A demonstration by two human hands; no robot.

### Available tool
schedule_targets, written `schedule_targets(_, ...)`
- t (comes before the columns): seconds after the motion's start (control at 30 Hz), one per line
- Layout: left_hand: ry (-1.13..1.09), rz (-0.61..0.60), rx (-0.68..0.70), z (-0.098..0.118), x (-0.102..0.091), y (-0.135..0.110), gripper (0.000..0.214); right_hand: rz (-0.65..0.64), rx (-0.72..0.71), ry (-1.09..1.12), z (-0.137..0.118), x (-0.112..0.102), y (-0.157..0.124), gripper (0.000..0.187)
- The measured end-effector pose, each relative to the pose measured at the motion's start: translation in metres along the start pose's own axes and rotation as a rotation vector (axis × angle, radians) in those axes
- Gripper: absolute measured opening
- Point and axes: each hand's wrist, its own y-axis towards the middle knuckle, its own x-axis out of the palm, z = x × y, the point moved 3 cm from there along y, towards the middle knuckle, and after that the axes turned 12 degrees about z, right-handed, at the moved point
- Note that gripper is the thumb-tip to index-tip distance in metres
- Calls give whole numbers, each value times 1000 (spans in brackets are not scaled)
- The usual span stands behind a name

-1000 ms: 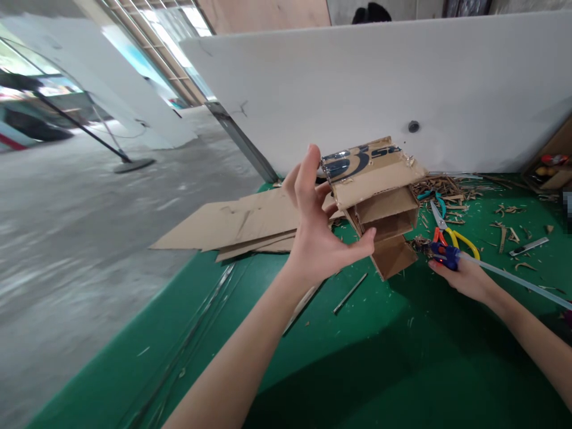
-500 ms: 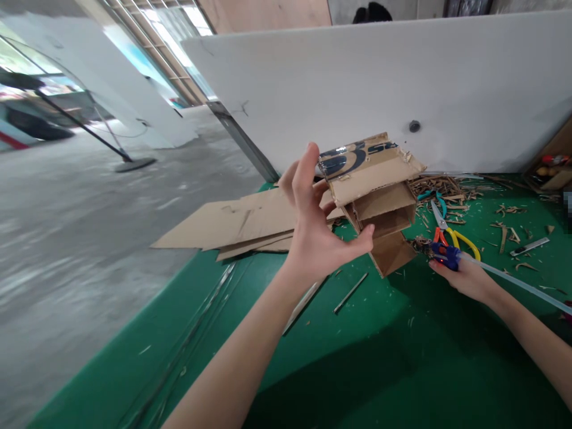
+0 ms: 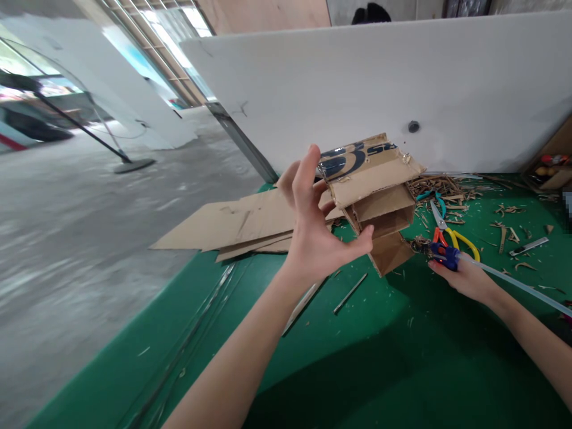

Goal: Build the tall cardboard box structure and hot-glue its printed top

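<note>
A small cardboard structure (image 3: 379, 185) with a slanted, roof-like top and open compartments is held up above the green table by my left hand (image 3: 313, 226). The thumb presses its lower front while the fingers wrap round its left side. My right hand (image 3: 469, 277) grips a blue hot glue gun (image 3: 445, 256), a long translucent glue stick (image 3: 513, 277) trailing from its back. The gun's nozzle end, clotted with dark residue, is close to the structure's lower right corner; I cannot tell whether they touch.
Flat cardboard sheets (image 3: 250, 220) lie at the table's left edge. Behind the glue gun are scissors (image 3: 438, 215), yellow-handled pliers (image 3: 467, 243) and cardboard scraps (image 3: 460, 189). A utility knife (image 3: 528, 246) lies to the right, a thin rod (image 3: 350, 293) in front. A white panel (image 3: 379, 83) stands behind.
Almost nothing differs. Both hands, the cardboard structure and the glue gun keep their places; the whole view has shifted very slightly.
</note>
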Motion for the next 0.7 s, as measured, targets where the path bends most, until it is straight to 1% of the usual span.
schedule_targets(0.07,-1,-6,-18,0,0,0,121,2,4,1,0,0,0,41)
schedule_targets(0.23,57,-20,36,3,0,1,121,0,12,-8,-1,0,-1,42)
schedule_targets(0.4,33,-33,-29,5,-1,2,111,6,-2,-16,-3,0,0,43)
schedule_targets(0.53,60,-20,12,7,-2,2,112,34,-32,-20,-6,-1,1,42)
schedule_targets(0.7,87,-20,45,8,-2,2,112,26,-3,-29,-6,0,1,42)
